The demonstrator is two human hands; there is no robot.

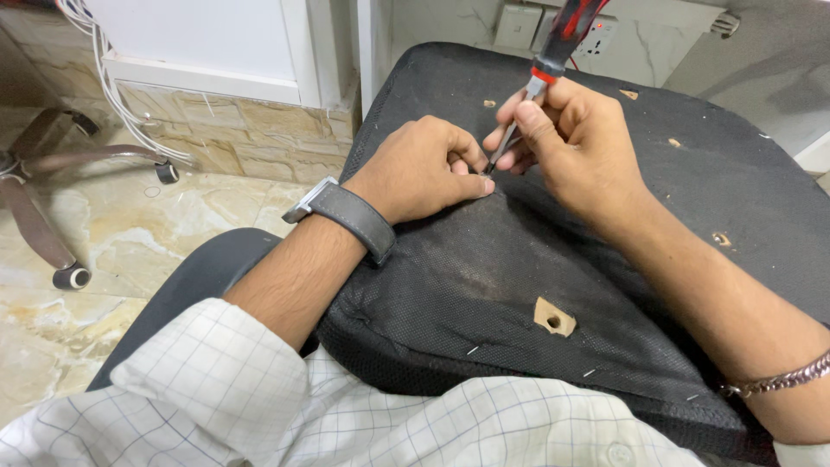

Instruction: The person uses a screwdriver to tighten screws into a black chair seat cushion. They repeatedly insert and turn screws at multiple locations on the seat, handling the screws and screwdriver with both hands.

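Head view: right hand grips screwdriver, tip at seat fabric; left hand, curled, pins it. Likely prying a staple; next needs steady leverage.

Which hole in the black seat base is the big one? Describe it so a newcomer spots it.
Start at the black fabric-covered seat base lying across the person's lap. Go to its near edge, below the right hand holding the screwdriver. There a torn hole exposes pale wood around a round bore; the other tears are smaller and lie farther away.
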